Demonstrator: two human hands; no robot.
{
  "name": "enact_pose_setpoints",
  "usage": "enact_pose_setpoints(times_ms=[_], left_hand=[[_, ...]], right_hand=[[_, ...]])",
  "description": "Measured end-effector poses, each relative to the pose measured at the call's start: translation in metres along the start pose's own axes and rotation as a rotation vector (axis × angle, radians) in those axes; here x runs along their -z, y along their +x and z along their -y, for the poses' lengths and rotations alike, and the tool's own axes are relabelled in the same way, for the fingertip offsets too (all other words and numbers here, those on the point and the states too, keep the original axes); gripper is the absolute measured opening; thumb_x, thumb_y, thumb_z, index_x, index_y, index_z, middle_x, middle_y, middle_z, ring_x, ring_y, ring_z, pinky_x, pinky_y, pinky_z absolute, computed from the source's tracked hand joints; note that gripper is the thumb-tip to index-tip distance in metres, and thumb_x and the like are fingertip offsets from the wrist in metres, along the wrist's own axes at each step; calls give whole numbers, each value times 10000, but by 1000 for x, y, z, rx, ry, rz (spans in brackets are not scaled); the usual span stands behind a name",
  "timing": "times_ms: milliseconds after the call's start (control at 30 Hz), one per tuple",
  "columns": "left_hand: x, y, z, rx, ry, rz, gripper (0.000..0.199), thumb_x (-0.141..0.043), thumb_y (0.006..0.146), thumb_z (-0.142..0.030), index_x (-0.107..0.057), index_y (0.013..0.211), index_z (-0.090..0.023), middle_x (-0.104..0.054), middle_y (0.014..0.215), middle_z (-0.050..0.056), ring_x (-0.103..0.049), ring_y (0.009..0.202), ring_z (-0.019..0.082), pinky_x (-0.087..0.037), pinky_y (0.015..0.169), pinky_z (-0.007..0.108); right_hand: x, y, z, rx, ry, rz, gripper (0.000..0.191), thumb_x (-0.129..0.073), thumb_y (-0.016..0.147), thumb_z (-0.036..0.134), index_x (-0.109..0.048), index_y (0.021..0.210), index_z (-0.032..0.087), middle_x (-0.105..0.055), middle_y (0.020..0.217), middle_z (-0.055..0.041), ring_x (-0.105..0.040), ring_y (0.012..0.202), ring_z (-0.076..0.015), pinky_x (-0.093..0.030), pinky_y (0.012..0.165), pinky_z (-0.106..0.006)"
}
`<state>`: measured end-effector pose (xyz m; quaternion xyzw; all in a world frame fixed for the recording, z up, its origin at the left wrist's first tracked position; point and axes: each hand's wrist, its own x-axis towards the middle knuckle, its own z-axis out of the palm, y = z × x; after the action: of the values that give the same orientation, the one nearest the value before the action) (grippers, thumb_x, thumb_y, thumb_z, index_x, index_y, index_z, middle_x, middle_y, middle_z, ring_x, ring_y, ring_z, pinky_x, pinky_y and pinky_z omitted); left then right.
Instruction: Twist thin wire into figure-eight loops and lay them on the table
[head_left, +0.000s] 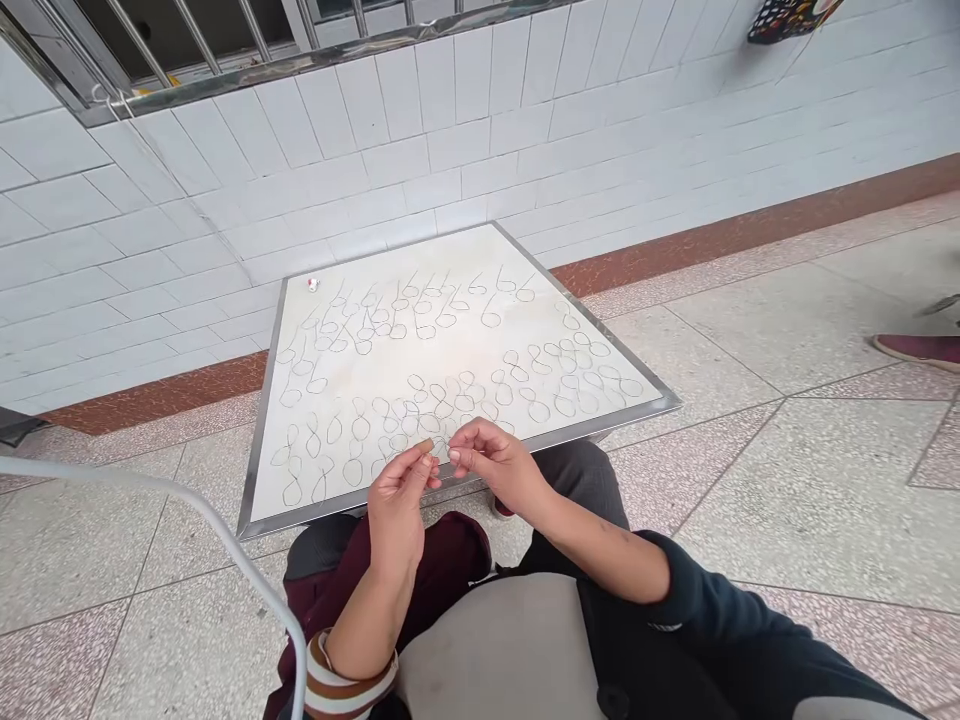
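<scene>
My left hand (399, 490) is at the table's front edge, thumb and index finger pinched on a small tan-brown piece (426, 446) whose kind I cannot make out. Just to its right, my right hand (501, 466) is closed in a pinch with the fingertips facing the left ones. Whatever is between the right fingertips is too thin to tell. Below and around the fingers, thin dark wire figure-eights (540, 410) lie in rows on the white tabletop (360, 370). Farther back are wire pieces with one loop and a straight tail (491, 318).
A small white-and-red object (313, 285) sits in the table's back left corner. The metal-edged table stands near a white tiled wall (420, 180). A grey tube (217, 535) curves past on the left. Someone's shoe (919, 348) shows at the far right.
</scene>
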<state>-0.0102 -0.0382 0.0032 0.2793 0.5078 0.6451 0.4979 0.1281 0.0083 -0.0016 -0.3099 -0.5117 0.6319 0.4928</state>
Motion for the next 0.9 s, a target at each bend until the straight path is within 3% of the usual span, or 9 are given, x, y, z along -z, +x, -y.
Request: enact_pose_setpoints(times_ms=[200, 567, 900], left_hand=[[-2, -7, -4, 24, -25, -5, 222, -790, 685, -257, -759, 888, -174, -716, 984, 63, -602, 710, 105, -493, 657, 253], [-2, -12, -11, 143, 53, 127, 196, -752, 739, -290, -761, 903, -182, -706, 881, 53, -576, 716, 105, -486, 649, 233], [-1, -13, -7, 41, 240, 167, 173, -677, 809, -324, -759, 905, -204, -702, 945, 50, -529, 717, 109, -445, 634, 229]], right_hand=[[-3, -6, 0, 92, -123, -6, 101, -698, 786, 310, -659, 832, 229, -599, 796, 8, -554, 647, -111, -478, 630, -285], [3, -5, 4, -67, 18, 61, 127, -717, 771, 315, -668, 828, 212, -651, 800, 12, -603, 778, -132, -482, 777, -306], [7, -4, -7, -28, 23, 70, 233, -734, 767, 320, -567, 905, 235, -604, 776, 34, -604, 754, -127, -473, 751, -300]])
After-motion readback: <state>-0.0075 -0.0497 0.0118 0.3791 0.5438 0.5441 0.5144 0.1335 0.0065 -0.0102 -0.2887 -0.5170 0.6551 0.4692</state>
